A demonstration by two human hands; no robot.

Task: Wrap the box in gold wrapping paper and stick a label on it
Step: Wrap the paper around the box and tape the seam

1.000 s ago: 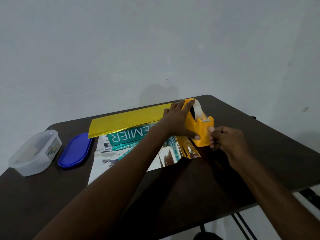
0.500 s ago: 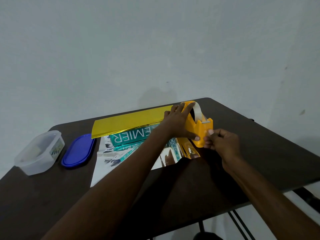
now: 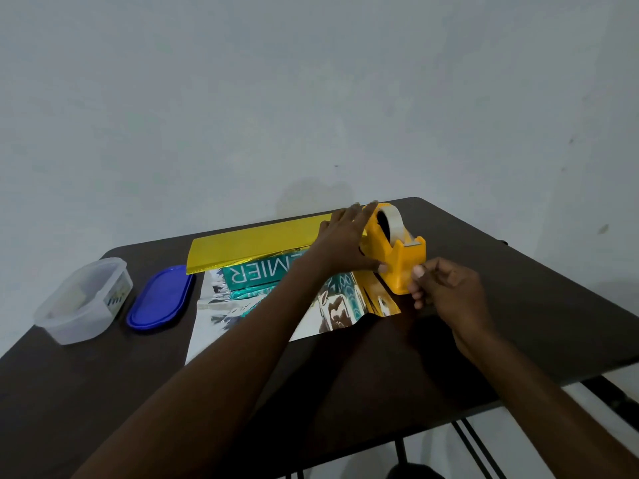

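Both hands on tape dispenser

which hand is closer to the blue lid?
Left. The left hand rests on the tape dispenser, right of the blue lid with the box between them. The right hand is farther right, at the dispenser's front.

One box, one tape dispenser, one tub, one lid, two hands.
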